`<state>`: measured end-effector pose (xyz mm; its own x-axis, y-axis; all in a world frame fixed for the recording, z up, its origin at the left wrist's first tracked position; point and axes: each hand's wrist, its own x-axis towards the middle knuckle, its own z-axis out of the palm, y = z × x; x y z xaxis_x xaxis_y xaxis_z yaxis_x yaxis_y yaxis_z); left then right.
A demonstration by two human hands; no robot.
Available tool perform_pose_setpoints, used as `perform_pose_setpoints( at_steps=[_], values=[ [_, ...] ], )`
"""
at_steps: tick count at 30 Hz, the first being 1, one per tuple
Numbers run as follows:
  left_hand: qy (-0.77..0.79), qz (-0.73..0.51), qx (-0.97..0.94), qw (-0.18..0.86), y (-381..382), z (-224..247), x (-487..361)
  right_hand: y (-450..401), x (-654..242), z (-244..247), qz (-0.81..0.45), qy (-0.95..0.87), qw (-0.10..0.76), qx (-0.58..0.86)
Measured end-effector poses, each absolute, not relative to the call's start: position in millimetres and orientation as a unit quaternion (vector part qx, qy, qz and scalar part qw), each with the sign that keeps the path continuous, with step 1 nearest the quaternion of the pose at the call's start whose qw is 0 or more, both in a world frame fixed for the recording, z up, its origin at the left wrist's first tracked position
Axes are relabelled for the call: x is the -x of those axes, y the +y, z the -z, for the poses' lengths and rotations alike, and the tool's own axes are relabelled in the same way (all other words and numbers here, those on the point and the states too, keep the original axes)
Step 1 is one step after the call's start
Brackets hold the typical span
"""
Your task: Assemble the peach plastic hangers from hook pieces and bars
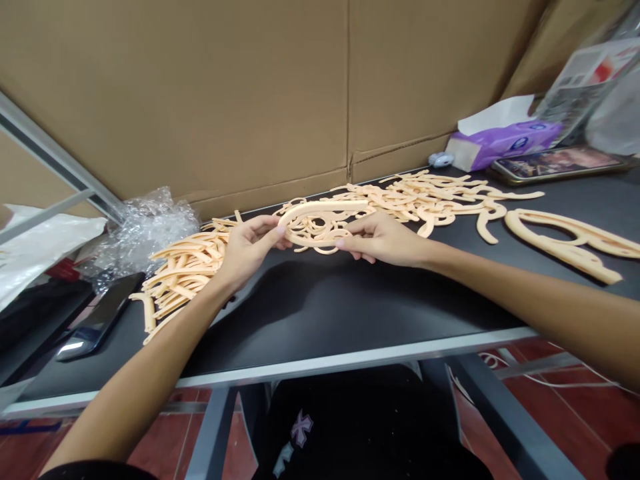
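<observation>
Above the black table, my left hand (253, 248) is closed on the rounded left end of a curved peach-coloured piece (320, 208). My right hand (383, 239) pinches the lower right part of the same piece. This piece has a long upper arm and a curved lower one. Behind and below it lies a heap of peach curved parts (415, 193) that spreads to the right. Beside my left forearm is another pile of slim peach strips (187, 270). A larger joined peach piece (560, 247) rests flat at the right.
Crumpled clear plastic (150, 230) and a dark phone (103, 317) lie at the left. A purple tissue pack (505, 143) and a lit phone (560, 163) are at the back right. A cardboard wall (225, 87) stands behind the table (320, 327).
</observation>
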<state>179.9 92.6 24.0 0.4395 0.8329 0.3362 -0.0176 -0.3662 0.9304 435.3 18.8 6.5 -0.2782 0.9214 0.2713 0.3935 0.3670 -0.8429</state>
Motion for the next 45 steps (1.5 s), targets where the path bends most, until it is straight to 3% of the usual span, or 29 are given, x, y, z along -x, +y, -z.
perform_pose_setpoints(
  at_steps=[4, 7, 11, 15, 18, 23, 30, 35, 39, 45],
  values=[
    [0.290, -0.466, -0.680, 0.486, 90.1, -27.1, -180.0, 22.9, -437.1, -3.6, -0.335, -0.709, 0.390, 0.484],
    [0.291, -0.483, -0.660, 0.496, 89.6, -31.2, -179.3, 27.4, -439.7, 0.1, -0.307, -0.673, 0.440, 0.509],
    [0.304, -0.474, -0.648, 0.512, 88.9, -33.3, -179.2, 30.0, -445.1, 2.4, -0.159, -0.688, 0.509, 0.493],
    [0.313, -0.437, -0.650, 0.537, 84.5, -31.6, -181.2, 24.9, -447.6, -3.7, 0.040, -0.785, 0.454, 0.420],
    [0.316, -0.414, -0.644, 0.560, 80.0, -31.6, -183.0, 18.6, -444.5, -8.6, 0.114, -0.833, 0.389, 0.377],
    [0.313, -0.383, -0.641, 0.587, 76.1, -33.3, -184.4, 10.4, -439.2, -10.1, 0.142, -0.848, 0.358, 0.365],
    [0.326, -0.373, -0.641, 0.586, 73.6, -31.3, -185.1, -0.7, -432.7, -15.8, 0.079, -0.848, 0.352, 0.389],
    [0.334, -0.400, -0.660, 0.541, 76.9, -36.3, -183.3, -40.3, -441.5, -29.9, 0.008, -0.777, 0.417, 0.472],
    [0.342, -0.416, -0.678, 0.500, 79.1, -44.3, -179.3, -92.6, -484.6, -36.6, 0.063, -0.632, 0.430, 0.641],
    [0.330, -0.413, -0.708, 0.468, 73.6, -51.2, -178.0, -138.5, -562.0, -16.4, 0.097, -0.400, 0.285, 0.866]
  ],
)
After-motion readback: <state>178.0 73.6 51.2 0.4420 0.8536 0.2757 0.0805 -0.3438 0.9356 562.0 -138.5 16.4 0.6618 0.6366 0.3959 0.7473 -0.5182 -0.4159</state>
